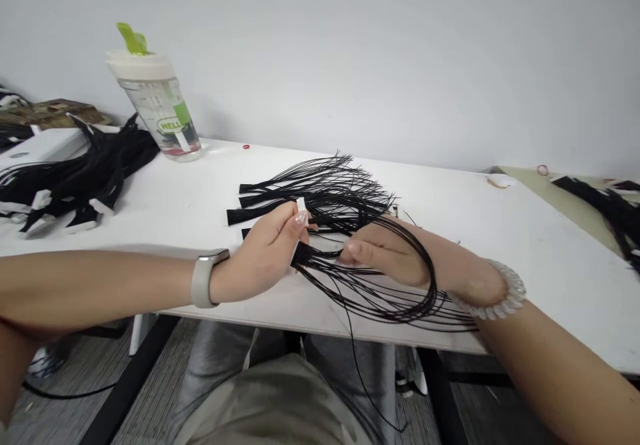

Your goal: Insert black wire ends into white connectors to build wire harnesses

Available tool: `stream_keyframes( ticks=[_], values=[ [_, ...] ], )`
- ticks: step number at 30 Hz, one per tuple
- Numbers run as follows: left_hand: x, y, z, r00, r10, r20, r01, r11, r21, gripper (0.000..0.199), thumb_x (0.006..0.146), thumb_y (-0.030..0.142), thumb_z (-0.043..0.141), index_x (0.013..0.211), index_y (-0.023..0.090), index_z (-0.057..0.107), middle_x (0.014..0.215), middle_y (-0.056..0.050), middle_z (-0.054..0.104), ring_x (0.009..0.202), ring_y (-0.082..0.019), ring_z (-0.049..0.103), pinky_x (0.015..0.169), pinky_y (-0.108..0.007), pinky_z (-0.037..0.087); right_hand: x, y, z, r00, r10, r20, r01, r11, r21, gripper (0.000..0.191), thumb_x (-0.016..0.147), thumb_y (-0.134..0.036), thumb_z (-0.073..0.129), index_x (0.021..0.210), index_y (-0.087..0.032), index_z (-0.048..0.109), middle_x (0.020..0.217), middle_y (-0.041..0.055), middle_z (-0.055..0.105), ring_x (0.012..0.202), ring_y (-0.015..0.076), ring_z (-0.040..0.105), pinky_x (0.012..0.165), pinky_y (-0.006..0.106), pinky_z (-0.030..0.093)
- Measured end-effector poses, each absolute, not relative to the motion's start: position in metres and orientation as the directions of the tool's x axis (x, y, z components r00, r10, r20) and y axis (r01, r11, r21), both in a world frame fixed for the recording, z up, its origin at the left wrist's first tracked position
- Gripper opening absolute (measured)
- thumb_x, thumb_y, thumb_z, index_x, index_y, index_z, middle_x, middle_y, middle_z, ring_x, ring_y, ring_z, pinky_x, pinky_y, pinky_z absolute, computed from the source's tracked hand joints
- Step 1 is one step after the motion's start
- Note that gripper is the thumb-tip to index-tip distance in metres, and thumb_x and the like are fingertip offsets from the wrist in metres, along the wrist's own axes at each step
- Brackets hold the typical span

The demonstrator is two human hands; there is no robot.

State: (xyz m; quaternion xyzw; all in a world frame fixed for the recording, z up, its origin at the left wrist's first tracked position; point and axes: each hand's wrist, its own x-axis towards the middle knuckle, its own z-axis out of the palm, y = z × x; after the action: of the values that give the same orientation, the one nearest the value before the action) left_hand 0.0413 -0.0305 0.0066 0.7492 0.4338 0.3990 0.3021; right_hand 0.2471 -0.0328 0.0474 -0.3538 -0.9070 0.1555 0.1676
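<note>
Black wire bundle [303, 254], right between the two hands, near the front edge of the white counter [500, 231]! Its dense, squared end sits by the left hand [263, 251], whose grip is narrow, thumb and finger pinching a small white tab [301, 205]; a hold like that likely keeps the piece steady and in plain view. Over to the right hand [395, 251]: fingers curled in among the strands, long wires looping over it, probably so the loose lengths stay gathered; whether it clamps any, one cannot tell. And look behind: more wire bundles [243, 216] lie side by side, squared ends leftward, loose tips rightward, an order that seems to make each easy to pick out. The bottle [165, 108] stands back by the wall, well apart from the strands.
</note>
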Motion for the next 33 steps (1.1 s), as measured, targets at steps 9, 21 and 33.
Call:
stream_keyframes(
  ticks=[9, 21, 33],
  values=[
    [0.039, -0.040, 0.004, 0.401, 0.841, 0.363, 0.420, -0.521, 0.743, 0.024, 0.090, 0.031, 0.028, 0.072, 0.018, 0.040, 0.066, 0.001, 0.047, 0.062, -0.012, 0.044, 0.062, -0.024, 0.038, 0.220, -0.043, 0.035, -0.775, 0.608, 0.174, 0.522, 0.770, -0.366, 0.032, 0.091, -0.030, 0.033, 0.070, -0.016, 0.053, 0.060, -0.0028, 0.053, 0.055, 0.0062, 0.041, 0.056, 0.021, 0.031],
    [0.042, -0.038, 0.006, 0.402, 0.865, 0.301, 0.440, -0.471, 0.764, 0.025, 0.090, 0.032, 0.028, 0.078, 0.018, 0.044, 0.069, 0.000, 0.049, 0.063, -0.012, 0.045, 0.059, -0.025, 0.037, 0.218, -0.043, 0.033, -0.779, 0.596, 0.196, 0.529, 0.792, -0.305, 0.029, 0.089, -0.026, 0.034, 0.067, -0.015, 0.050, 0.061, -0.0016, 0.053, 0.056, 0.0077, 0.042, 0.055, 0.022, 0.031],
    [0.043, -0.035, 0.010, 0.422, 0.858, 0.292, 0.459, -0.480, 0.747, 0.028, 0.090, 0.031, 0.027, 0.071, 0.018, 0.042, 0.068, 0.000, 0.047, 0.063, -0.012, 0.043, 0.061, -0.025, 0.035, 0.224, -0.035, 0.041, -0.720, 0.611, 0.329, 0.606, 0.785, -0.130, 0.018, 0.073, -0.011, 0.047, 0.057, -0.016, 0.052, 0.067, 0.0017, 0.054, 0.062, 0.0096, 0.044, 0.057, 0.023, 0.035]
  ],
)
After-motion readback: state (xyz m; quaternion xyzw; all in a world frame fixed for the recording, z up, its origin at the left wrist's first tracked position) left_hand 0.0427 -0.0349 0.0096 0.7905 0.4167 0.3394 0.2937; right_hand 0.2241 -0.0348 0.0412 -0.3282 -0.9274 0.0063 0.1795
